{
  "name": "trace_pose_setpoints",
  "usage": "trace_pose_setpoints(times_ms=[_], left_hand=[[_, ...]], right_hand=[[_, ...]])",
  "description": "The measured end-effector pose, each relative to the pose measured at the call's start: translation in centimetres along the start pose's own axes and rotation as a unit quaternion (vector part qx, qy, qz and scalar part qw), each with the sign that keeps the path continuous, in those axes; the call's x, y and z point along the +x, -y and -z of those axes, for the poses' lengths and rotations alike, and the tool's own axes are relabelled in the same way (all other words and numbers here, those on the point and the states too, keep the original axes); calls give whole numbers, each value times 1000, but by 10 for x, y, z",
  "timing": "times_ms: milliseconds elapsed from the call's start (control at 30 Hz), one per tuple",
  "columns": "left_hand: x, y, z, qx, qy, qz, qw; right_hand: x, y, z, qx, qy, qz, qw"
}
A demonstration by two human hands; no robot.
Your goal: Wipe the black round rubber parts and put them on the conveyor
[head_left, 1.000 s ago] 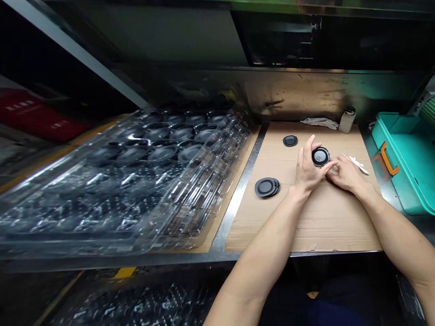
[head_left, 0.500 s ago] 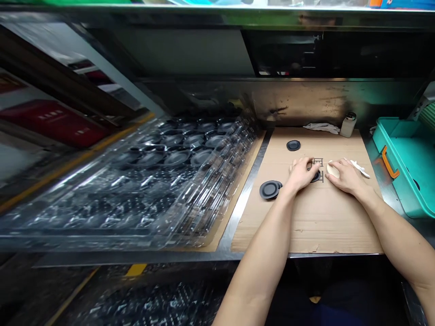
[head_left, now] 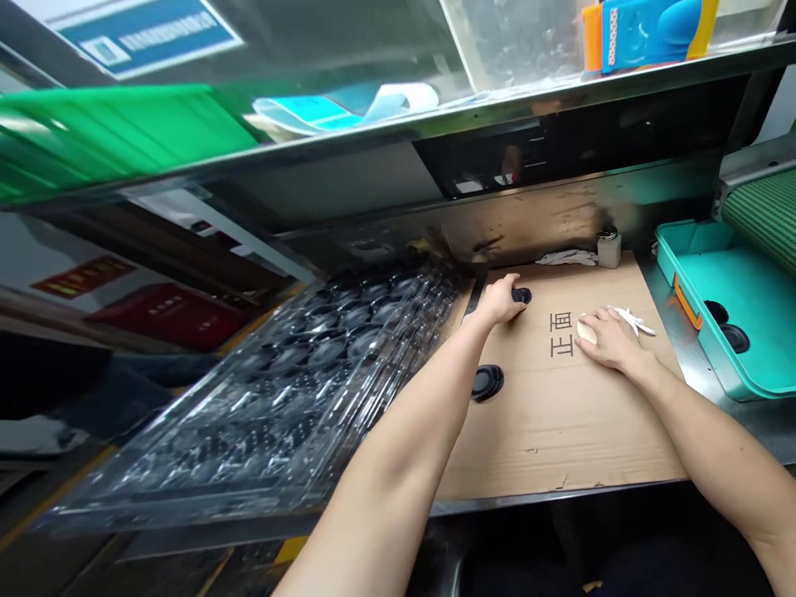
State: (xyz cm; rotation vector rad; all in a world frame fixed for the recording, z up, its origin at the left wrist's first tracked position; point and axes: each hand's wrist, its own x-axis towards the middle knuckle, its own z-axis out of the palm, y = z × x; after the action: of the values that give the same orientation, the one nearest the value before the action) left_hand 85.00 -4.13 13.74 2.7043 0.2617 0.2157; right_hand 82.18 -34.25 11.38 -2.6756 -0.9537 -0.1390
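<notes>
My left hand (head_left: pixel 502 300) reaches to the far left of the cardboard sheet (head_left: pixel 547 439), with thumb and fingers around the edge of a small black round part (head_left: pixel 521 295). Its fingers partly cover that part. My right hand (head_left: pixel 609 338) rests on the cardboard, fingers curled over a cream round pad (head_left: pixel 585 330). Beside that hand lies a crumpled white cloth or glove (head_left: pixel 635 320). Nearer to me on the left, more black round parts (head_left: pixel 487 381) lie together, overlapping.
Clear plastic trays (head_left: pixel 274 414) with black round parts are stacked on the left. A turquoise bin (head_left: pixel 771 365) holding black parts stands right, below a green conveyor belt (head_left: pixel 768 207). A small bottle (head_left: pixel 609 247) and white cloth (head_left: pixel 565 258) sit at the back. A shelf edge (head_left: pixel 348 137) crosses above.
My left hand has left the middle of the cardboard and moved to the far black part. The part beneath it is gone from there. My right hand stays on the pad; the view has tilted.
</notes>
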Motion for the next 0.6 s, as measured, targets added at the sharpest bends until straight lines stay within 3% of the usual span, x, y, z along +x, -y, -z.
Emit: trace_pose_setpoints(times_ms=[167,300,467,600], left_hand=[[29,-3,-9,-6,71,-28,997],[40,-4,1,1,89,-37,995],[31,17,20,48,49,-18,997],[17,33,21,31,124,24,992]], right_hand=[[0,-2,-5,3,-10,5,1000],[1,-1,-7,10,-10,6,1000],[0,3,-5,25,2,0,1000],[0,6,-6,27,7,2,1000]])
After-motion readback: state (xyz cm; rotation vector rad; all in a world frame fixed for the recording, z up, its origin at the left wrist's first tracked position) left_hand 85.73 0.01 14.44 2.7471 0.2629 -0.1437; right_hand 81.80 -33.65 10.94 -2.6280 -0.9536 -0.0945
